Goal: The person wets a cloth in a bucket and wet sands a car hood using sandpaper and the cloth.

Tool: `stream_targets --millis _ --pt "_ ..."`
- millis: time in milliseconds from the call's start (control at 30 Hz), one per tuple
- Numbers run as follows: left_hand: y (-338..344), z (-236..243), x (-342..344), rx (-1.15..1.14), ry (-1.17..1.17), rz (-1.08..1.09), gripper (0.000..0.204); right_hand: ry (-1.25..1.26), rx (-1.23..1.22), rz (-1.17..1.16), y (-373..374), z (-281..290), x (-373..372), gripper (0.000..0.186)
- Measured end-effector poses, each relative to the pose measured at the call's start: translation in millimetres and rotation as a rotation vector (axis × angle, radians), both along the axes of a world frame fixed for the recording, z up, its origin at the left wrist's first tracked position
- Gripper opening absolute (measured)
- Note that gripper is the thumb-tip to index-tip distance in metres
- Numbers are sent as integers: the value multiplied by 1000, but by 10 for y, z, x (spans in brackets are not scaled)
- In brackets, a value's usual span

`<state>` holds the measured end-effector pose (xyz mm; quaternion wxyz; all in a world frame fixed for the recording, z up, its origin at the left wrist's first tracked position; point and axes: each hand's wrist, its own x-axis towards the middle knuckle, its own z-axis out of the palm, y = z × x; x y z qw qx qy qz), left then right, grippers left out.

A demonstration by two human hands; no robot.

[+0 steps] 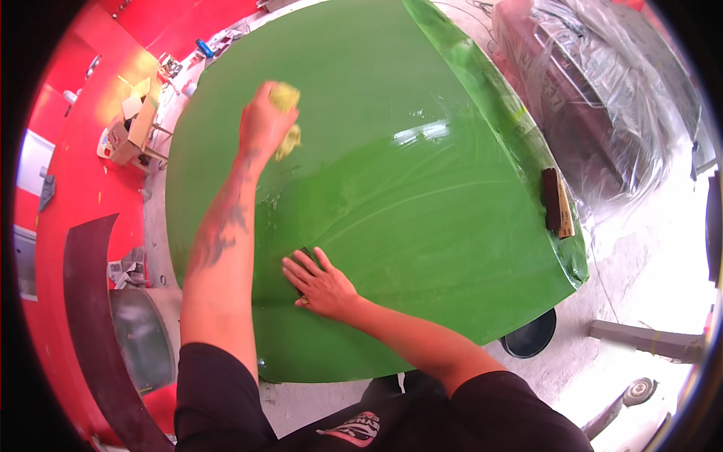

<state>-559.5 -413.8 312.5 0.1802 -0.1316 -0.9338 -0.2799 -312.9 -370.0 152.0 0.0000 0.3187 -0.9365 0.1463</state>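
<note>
My left hand [260, 128] is closed around a wet yellow sponge [285, 96], raised above a large green curved panel [422, 271] that looks like a car bonnet. A lower lobe of the yellow stuff sticks out under my fingers. My right hand [324, 290] lies palm down on the panel's near left part, fingers stretched over a small dark sheet [307, 251] like sandpaper. Only its edge shows; the rest is under my hand. Water and pale streaks mark the green surface. A dark brown sanding block [553, 202] rests at the panel's right edge.
Plastic sheeting covers a bulky object [580, 98] at the back right. A black bucket [531, 335] stands below the panel's near right edge. To the left are a long dark curved part [94, 316], a glass pane [143, 339] and a cardboard box [135, 135].
</note>
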Motion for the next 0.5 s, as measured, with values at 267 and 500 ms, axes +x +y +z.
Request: stream_targets --millis 267,500 --pt "487 -53 -331 95 101 65 48 -2 22 31 20 108 -893 80" --pt "-1325 -1189 921 44 -4 7 57 -17 73 -488 1388 333 -2175 67"
